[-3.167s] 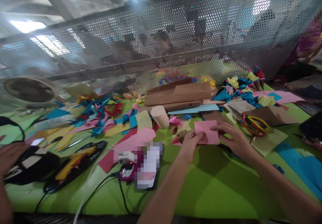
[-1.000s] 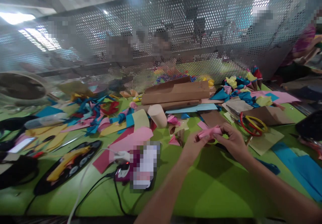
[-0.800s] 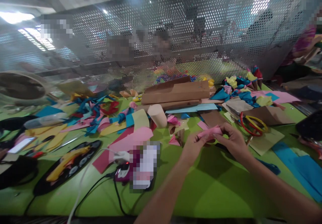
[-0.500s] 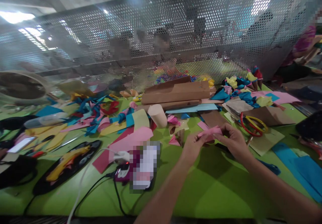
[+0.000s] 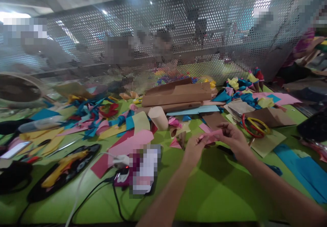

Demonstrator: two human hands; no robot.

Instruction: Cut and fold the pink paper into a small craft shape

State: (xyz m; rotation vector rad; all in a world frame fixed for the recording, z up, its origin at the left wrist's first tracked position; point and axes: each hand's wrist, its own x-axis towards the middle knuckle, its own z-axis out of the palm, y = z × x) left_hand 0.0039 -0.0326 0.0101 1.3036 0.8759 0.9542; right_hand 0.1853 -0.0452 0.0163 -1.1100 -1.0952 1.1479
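Note:
A small piece of pink paper [image 5: 211, 136] is held between both hands above the green table [image 5: 212, 189]. My left hand [image 5: 194, 147] pinches its left end, with the fingers closed. At its right end, the thumb and fingers of my right hand [image 5: 233, 139] are closed on the paper. Just left of my left hand, a folded pink paper piece [image 5: 175, 143] lies on the table. A brown sheet [image 5: 216, 120] lies beyond the hands, and a dark, narrow object [image 5: 225, 149] is partly hidden under my right hand.
Red-and-yellow-handled scissors [image 5: 255, 126] lie to the right, near blue paper [image 5: 301, 172]. A paper roll [image 5: 158, 118] stands behind a phone [image 5: 146, 169] and a purple power strip [image 5: 121, 177] with cables. Brown rolled paper [image 5: 176, 96] lies before a perforated metal screen [image 5: 178, 43].
The view has shifted slightly, so most things on the table sit a little further left. Both hands still hold the pink paper, with the right-hand fingers slightly moved.

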